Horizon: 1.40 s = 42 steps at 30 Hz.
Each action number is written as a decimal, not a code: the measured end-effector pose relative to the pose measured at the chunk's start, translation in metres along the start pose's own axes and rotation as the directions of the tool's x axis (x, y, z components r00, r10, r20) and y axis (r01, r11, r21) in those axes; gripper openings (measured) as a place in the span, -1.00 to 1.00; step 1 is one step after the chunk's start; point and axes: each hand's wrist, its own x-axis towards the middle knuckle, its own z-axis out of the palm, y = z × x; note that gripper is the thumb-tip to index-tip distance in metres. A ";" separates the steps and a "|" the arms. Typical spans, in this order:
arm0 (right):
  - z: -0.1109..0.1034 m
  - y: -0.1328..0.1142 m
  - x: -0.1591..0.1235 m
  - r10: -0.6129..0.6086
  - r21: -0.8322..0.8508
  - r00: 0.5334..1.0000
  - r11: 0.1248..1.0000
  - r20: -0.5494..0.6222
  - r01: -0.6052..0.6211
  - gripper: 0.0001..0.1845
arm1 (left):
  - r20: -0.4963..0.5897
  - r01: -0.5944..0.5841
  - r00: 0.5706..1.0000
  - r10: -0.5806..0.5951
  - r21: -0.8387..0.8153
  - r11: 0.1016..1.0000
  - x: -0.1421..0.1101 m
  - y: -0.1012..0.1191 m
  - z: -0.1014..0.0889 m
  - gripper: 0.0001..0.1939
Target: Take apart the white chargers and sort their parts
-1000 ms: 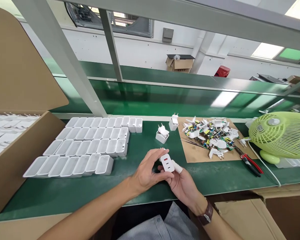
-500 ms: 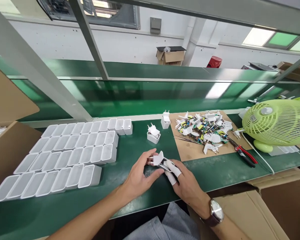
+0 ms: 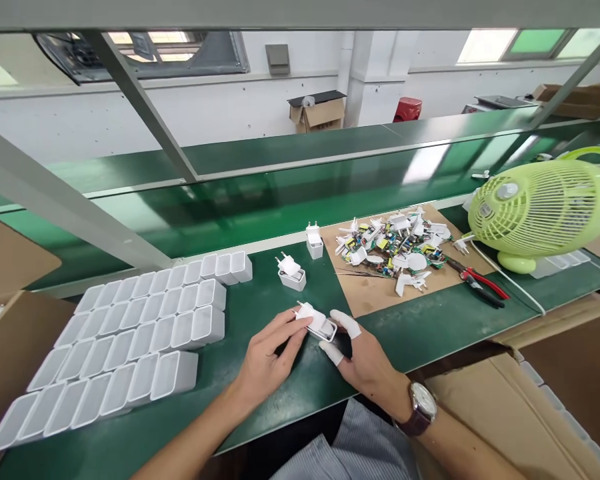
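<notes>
A green tabletop [image 3: 260, 301] held rows of open white cases [image 3: 183, 379] at left and heaped circuit parts [image 3: 393, 248] on brown cardboard [image 3: 370, 301] at right. Nearer the front edge, the left hand [image 3: 267, 357] gripped a white plug charger [image 3: 321, 327]; the right hand [image 3: 373, 365] bracketed its other end, its grip impossible to tell.

The left hand's [image 3: 269, 357] fingers hid part of the white charger casing [image 3: 325, 329], whose inner parts were too small to make out. Upper pieces of the pile [image 3: 395, 243] covered those beneath, the watch's [image 3: 423, 401] dial was unreadably small, and the left edge cut off the cardboard box [image 3: 40, 333].
</notes>
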 end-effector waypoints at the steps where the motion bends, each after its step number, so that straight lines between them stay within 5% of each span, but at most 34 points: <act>1: 0.000 0.000 0.000 -0.008 0.001 1.000 1.000 -0.008 0.008 -0.36 | 0.020 -0.062 0.998 0.061 0.037 0.997 0.002 0.002 -0.001 -0.61; 6: -0.002 0.001 0.002 -0.046 -0.003 0.999 0.999 -0.005 0.046 -0.38 | 0.144 -0.292 0.953 0.266 0.201 0.935 0.005 0.007 0.001 -0.48; 12: 0.005 0.006 -0.005 -0.056 -0.005 0.998 0.998 -0.005 0.056 -0.44 | 0.237 -0.290 0.941 0.240 0.201 0.936 0.005 0.012 -0.002 -0.54; 16: 0.006 0.012 -0.005 -0.084 -0.109 0.996 0.991 -0.043 0.078 -0.45 | -0.015 -0.015 1.000 0.017 0.166 0.986 0.025 0.002 -0.011 -0.70; 19: 0.005 0.020 0.008 -0.063 -0.239 0.994 0.970 -0.088 0.040 -0.48 | -0.221 0.287 0.944 -0.245 0.180 0.941 0.044 -0.021 -0.005 -0.27; 22: -0.001 0.025 0.025 -0.069 -0.337 0.987 0.941 -0.146 0.016 -0.53 | -0.203 0.474 0.869 -0.452 0.078 0.877 0.058 -0.045 0.010 0.05; 25: -0.015 0.019 0.035 -0.109 -0.350 0.980 0.936 -0.167 0.045 -0.49 | -0.132 0.558 0.822 -0.555 -0.014 0.830 0.059 -0.051 0.015 -0.07; 28: -0.034 -0.002 0.035 -0.101 -0.215 0.986 0.974 -0.135 0.071 -0.32 | -0.115 0.433 0.897 -0.426 0.042 0.900 0.040 -0.035 0.006 -0.18; 31: -0.044 -0.028 0.031 -0.091 -0.015 0.994 0.996 -0.052 0.090 -0.17 | -0.026 0.130 0.991 -0.128 0.148 0.980 0.015 -0.009 -0.009 -0.17; 35: -0.029 -0.053 0.023 -0.261 0.134 0.965 0.957 0.023 0.256 -0.38 | 0.081 -0.158 0.986 0.145 0.201 0.967 -0.006 0.011 -0.018 -0.39; 38: -0.009 -0.062 0.006 -0.351 0.148 0.935 0.928 0.044 0.341 -0.49 | -0.028 -0.167 0.983 0.182 0.275 0.947 -0.013 0.011 -0.015 -0.57; 42: 0.004 -0.067 -0.016 -0.376 0.131 0.926 0.920 0.025 0.370 -0.48 | -0.125 -0.050 0.989 0.078 0.212 0.976 -0.024 0.008 -0.004 -0.60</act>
